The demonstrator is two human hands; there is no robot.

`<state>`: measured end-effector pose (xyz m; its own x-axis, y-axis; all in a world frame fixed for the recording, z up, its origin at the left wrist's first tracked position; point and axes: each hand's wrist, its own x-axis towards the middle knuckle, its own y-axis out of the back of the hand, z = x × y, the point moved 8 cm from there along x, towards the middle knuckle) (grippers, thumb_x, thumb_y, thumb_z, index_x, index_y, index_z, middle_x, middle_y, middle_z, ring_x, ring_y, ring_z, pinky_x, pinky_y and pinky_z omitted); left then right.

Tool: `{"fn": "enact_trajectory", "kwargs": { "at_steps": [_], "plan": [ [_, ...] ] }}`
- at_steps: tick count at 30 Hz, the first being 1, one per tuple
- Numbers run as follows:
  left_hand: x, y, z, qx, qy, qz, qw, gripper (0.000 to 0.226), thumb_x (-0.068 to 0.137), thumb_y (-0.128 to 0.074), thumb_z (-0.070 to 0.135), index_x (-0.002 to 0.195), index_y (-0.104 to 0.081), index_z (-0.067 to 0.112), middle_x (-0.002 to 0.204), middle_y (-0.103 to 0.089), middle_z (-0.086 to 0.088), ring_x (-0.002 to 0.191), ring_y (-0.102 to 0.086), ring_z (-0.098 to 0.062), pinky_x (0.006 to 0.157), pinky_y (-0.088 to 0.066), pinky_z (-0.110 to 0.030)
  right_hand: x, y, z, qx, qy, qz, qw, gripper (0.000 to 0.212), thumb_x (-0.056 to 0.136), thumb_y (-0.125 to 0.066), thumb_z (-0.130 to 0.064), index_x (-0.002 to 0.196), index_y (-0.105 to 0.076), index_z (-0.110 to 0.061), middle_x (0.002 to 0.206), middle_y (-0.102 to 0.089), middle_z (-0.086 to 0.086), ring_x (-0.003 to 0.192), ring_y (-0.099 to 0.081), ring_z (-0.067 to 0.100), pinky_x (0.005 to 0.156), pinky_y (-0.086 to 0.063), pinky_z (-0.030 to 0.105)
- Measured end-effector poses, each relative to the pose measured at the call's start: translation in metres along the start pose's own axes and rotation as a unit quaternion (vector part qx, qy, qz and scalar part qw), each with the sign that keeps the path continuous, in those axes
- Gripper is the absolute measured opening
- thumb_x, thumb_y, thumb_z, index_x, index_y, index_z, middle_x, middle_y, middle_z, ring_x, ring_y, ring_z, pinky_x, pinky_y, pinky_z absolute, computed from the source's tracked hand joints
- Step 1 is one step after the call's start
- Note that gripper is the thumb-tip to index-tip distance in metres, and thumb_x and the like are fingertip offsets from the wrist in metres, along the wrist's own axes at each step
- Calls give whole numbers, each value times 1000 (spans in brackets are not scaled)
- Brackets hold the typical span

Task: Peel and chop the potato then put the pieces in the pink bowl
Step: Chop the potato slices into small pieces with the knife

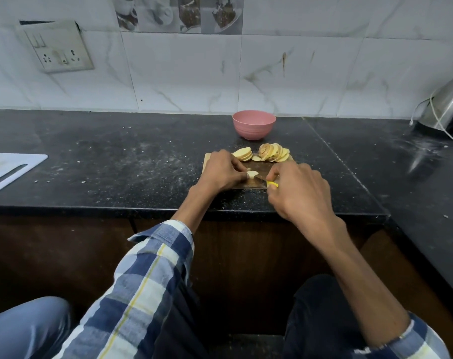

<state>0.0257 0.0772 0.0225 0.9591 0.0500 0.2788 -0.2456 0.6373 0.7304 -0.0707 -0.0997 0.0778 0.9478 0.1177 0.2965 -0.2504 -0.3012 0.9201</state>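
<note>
Your dark surface (142,161) carries a wooden board (256,165), with the pink bowl (253,124) just behind it (upright, apart from the board). Potato slices (261,154) lie fanned along the board's far edge. Your right hand (297,187) grips a yellow-handled knife (268,183); your left hand (222,172) pinches a small potato piece (251,174), seemingly against the blade.
</note>
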Motion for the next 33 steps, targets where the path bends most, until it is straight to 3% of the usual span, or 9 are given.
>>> {"fn": "enact_trajectory", "kwargs": {
  "at_steps": [4,6,11,17,21,25,28,31,33],
  "plan": [
    [1,4,-6,-2,7,-16,1000,13,81,-85,18,93,-85,18,85,-78,1,73,-64,-7,60,-42,-6,5,1,3,26,-3,17,1000,24,95,-67,-30,119,-68,-32,120,-63,7,103,-63,31,78,-44,36],
    [0,7,-8,-2,5,-11,1000,12,81,-86,17,92,-84,16,81,-75,6,67,-59,0,56,-38,-2,8,-1,-1,33,0,37,999,25,96,-65,-31,121,-67,-32,120,-64,7,106,-62,30,81,-46,38],
    [1,5,-8,-1,3,-6,1000,7,80,-84,14,88,-85,15,80,-78,4,66,-63,-4,59,-45,-9,21,-17,-16,25,7,34,999,25,96,-66,-26,121,-69,-25,115,-68,6,105,-63,28,75,-40,35],
    [-1,5,-7,-6,4,9,1000,6,81,-81,9,83,-85,13,74,-76,5,58,-57,1,54,-37,-3,18,-16,-20,7,3,18,1000,19,93,-68,-20,112,-69,-21,110,-68,6,99,-62,27,72,-40,34],
    [-1,6,-6,4,1,21,1000,5,81,-81,10,81,-84,13,77,-78,-1,58,-57,1,53,-37,-2,4,-2,-9,11,10,6,1000,22,91,-69,-22,112,-71,-27,110,-66,5,105,-60,28,73,-39,33],
    [-2,4,-7,-2,-4,18,1000,4,83,-85,17,87,-85,15,73,-75,5,58,-57,1,54,-37,-3,3,0,9,51,-3,0,999,22,93,-68,-28,115,-71,-34,118,-64,4,106,-62,29,77,-43,34],
    [-3,5,-10,-12,-6,23,1000,12,82,-87,21,93,-84,17,80,-75,5,66,-59,1,58,-38,-3,14,1,25,105,2,60,993,19,94,-67,-34,113,-70,-37,111,-69,2,95,-64,26,73,-51,36],
    [-1,1,-14,-33,1,9,999,27,82,-88,29,106,-82,17,89,-76,4,75,-62,-1,62,-41,-5,36,-7,50,173,-1,131,976,19,94,-65,-34,113,-69,-34,91,-73,-3,73,-65,21,61,-49,33],
    [2,-3,-13,-28,1,-13,1000,38,81,-88,35,113,-79,17,89,-74,4,75,-62,-1,61,-41,-6,53,-20,71,225,-33,158,961,19,96,-64,-35,114,-69,-31,87,-73,-4,71,-65,17,61,-46,31]
  ]
}}
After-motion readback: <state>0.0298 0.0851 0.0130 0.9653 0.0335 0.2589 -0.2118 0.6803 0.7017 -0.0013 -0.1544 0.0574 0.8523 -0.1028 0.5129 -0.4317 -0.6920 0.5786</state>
